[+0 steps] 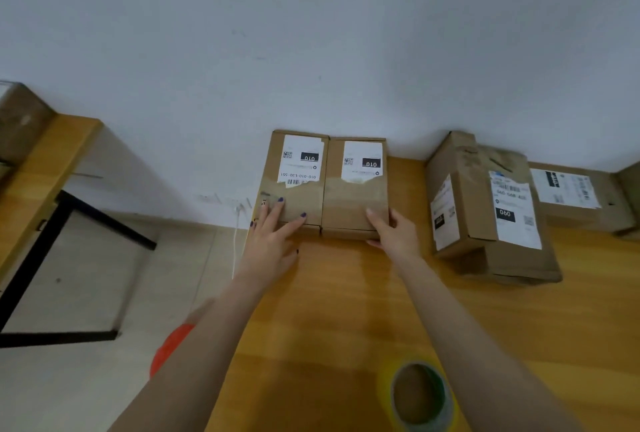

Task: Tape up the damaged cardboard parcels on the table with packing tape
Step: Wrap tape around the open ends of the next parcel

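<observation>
The tape [420, 397] stands on its side at the near edge of the table [346, 310], untouched. Beyond the tape, both arms reach out to two small boxes set side by side and touching.

The left hand [273, 241], beyond and left of the tape, lies flat with its fingers spread on top of the left box [298, 189]. The right hand [394, 234], straight beyond the tape, clasps the near right corner of the right box [356, 196], fingers over the top and thumb on the near face. Both boxes have torn labels and back against the wall.

The step looks like squaring up or fetching these two boxes. To do it well:
- Keep the palms low and slide the boxes rather than lifting them, so weak flaps stay closed.
- Bring one box toward the tape at a time.
- Leave a hand free for the roll.

Beyond and right of the tape a crumpled big parcel [491, 223] waits, with a flat parcel [571, 196] behind it.
</observation>
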Action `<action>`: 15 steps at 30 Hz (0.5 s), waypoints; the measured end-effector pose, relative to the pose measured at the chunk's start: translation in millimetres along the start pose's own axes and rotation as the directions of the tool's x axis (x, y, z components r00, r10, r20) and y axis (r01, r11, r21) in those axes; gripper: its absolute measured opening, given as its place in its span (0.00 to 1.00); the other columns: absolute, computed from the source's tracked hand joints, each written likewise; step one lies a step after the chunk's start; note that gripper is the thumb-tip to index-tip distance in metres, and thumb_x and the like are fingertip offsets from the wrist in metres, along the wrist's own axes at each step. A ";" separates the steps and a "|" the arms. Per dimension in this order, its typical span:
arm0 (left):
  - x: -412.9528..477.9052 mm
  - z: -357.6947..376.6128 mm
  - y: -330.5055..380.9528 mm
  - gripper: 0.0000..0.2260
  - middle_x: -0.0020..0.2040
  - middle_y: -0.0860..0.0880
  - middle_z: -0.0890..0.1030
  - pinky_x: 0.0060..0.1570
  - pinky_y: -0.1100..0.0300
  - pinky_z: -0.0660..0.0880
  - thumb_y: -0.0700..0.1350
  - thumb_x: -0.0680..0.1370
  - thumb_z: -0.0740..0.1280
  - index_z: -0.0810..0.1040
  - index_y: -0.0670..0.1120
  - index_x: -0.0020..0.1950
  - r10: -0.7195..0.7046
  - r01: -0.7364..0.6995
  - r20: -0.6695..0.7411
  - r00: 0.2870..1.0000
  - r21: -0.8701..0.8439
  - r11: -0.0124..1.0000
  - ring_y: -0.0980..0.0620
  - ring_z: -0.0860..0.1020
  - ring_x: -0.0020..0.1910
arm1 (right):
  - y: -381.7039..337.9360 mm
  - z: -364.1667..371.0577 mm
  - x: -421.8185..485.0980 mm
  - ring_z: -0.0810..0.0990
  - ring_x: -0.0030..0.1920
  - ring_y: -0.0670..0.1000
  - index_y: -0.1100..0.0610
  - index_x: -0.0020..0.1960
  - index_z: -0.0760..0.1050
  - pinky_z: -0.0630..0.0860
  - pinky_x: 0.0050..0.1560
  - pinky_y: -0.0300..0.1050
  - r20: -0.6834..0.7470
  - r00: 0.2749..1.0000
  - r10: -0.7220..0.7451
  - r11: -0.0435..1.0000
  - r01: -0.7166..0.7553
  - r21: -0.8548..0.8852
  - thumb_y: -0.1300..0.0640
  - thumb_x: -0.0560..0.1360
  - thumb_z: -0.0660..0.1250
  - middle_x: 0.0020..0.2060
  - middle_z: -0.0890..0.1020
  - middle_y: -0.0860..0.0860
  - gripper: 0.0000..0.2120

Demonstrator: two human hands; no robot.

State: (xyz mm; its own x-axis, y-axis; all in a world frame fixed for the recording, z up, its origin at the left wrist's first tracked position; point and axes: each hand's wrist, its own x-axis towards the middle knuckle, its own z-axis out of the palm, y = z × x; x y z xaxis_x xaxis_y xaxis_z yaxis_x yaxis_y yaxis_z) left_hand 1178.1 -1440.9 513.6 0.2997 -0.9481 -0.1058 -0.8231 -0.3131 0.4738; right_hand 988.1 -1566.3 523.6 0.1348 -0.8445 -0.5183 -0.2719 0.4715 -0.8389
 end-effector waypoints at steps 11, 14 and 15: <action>1.4 -2.5 3.3 0.27 0.78 0.46 0.53 0.73 0.40 0.50 0.43 0.75 0.68 0.66 0.55 0.73 -0.011 0.007 0.040 0.999 0.101 0.995 0.42 0.46 0.77 | 4.7 23.5 -6.3 0.73 0.64 0.57 0.59 0.72 0.65 0.74 0.62 0.51 -0.219 0.966 -0.135 0.950 0.063 -0.307 0.48 0.76 0.68 0.65 0.73 0.54 0.28; 4.2 -6.0 10.8 0.25 0.78 0.46 0.53 0.74 0.44 0.46 0.45 0.77 0.65 0.64 0.55 0.73 -0.044 0.036 0.046 0.998 0.175 0.984 0.42 0.46 0.77 | -7.8 10.0 -5.3 0.72 0.66 0.56 0.61 0.72 0.65 0.71 0.61 0.47 -0.095 0.990 -0.108 0.890 0.054 -0.452 0.50 0.78 0.66 0.66 0.73 0.55 0.27; 5.2 -6.9 14.6 0.24 0.78 0.45 0.53 0.74 0.44 0.46 0.45 0.77 0.64 0.64 0.54 0.73 -0.056 0.045 0.053 0.997 0.192 0.980 0.41 0.46 0.77 | -10.7 6.5 -4.9 0.72 0.66 0.57 0.61 0.72 0.65 0.71 0.62 0.47 -0.049 0.995 -0.085 0.871 0.050 -0.489 0.50 0.78 0.66 0.66 0.73 0.55 0.27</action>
State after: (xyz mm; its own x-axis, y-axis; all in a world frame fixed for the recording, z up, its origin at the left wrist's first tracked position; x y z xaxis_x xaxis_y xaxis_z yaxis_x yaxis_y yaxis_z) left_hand 1170.9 -1450.1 526.0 0.3196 -0.9306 -0.1785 -0.8861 -0.3603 0.2916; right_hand 996.6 -1565.6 534.0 0.1105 -0.8927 -0.4368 -0.6957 0.2444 -0.6755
